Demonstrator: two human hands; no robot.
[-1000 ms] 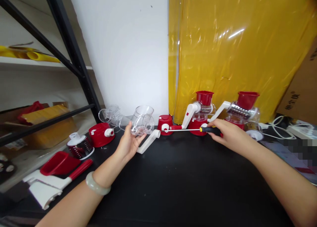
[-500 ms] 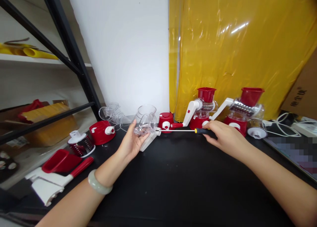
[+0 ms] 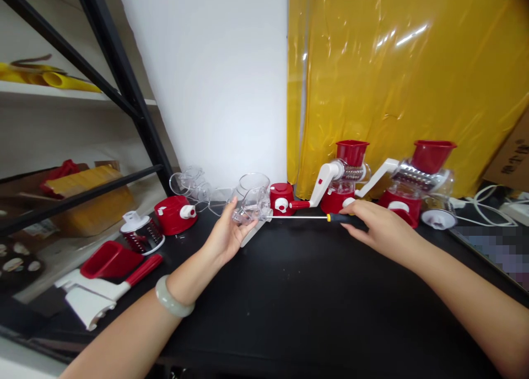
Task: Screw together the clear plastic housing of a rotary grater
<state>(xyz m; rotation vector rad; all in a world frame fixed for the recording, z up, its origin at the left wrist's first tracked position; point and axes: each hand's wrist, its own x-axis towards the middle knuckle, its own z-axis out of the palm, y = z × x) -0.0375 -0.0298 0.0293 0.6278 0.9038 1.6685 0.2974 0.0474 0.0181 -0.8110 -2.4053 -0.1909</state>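
Observation:
My left hand [image 3: 226,231] is closed around a clear plastic grater housing [image 3: 253,196], held a little above the black table. In my right hand [image 3: 370,225] is a screwdriver [image 3: 301,217] with a dark handle and yellow collar, lying level and pointing left. Its tip meets the right side of the clear housing; whether a screw is there I cannot make out. Beneath the housing a white crank arm [image 3: 253,234] shows in part, its upper end hidden. A small red base [image 3: 281,198] with a white knob stands just behind the screwdriver shaft.
Two assembled red rotary graters [image 3: 351,153] [image 3: 433,156] stand at the back right. On the left lie a red base [image 3: 176,214], a drum blade [image 3: 141,233], a red hopper [image 3: 112,259] and a white crank piece [image 3: 93,299]. A tablet [image 3: 491,258] rests at the right edge.
The whole view has shifted slightly, so things sit a little further right. Both hands keep their hold, and the screwdriver tip stays at the housing.

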